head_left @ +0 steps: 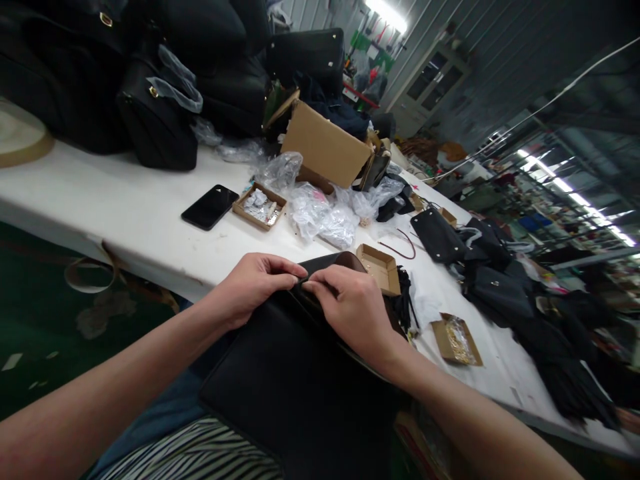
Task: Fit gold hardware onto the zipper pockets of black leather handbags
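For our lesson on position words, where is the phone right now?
In the head view, the phone lies on the white table, left of centre, just left of the small box of scraps.

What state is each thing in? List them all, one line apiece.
Bag, open at the top
Left hand, pinching the bag's edge
Right hand, pinching close beside it
Phone, flat, screen dark
Box beside phone, open, filled
Box nearest bag, open
Rightmost box, open, gold-coloured bits inside
Ceiling lights, lit
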`<state>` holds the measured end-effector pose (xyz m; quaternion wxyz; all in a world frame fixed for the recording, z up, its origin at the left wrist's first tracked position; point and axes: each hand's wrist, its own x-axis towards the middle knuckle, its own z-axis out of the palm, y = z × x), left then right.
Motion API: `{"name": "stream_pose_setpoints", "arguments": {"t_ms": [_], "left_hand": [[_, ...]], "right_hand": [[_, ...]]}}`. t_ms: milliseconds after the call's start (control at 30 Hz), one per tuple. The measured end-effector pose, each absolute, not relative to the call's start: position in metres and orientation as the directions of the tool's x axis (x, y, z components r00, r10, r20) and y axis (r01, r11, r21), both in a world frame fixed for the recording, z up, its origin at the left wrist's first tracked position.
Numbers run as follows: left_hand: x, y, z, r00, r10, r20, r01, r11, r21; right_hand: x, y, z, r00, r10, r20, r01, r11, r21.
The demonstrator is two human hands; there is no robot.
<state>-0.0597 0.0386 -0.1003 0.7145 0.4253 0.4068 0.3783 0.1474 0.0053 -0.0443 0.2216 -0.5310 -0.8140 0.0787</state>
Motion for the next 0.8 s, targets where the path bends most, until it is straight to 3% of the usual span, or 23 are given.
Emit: {"name": "stream_pose_setpoints", "arguments": {"t_ms": [167,400,567,800], "left_hand": [[-0.057,0.038,-0.102,0.374,0.899,-0.228,-0.186,0.313,0.931],[-0.054,0.038,-0.103,0.343,0.926,-0.159,-0.169,0.228,0.959],[-0.054,0.035,-0.102,0.313,0.941,-0.131,-0.177,0.193,0.965],[-0.058,0.028,-0.099,0.286,0.958,-0.028,-0.178,0.082,0.981]], "right_hand": [[0.134,-0.023,-0.055,-0.353,0.870,0.344,0.880,0.433,-0.194],[0.127,-0.041,-0.055,-0.359,0.901,0.245,0.896,0.406,-0.180],[0.123,-0.030,-0.064,-0.349,0.865,0.359,0.906,0.410,-0.106],[0.126,-0.023,-0.067,-0.341,0.842,0.419,0.883,0.440,-0.166]]}}
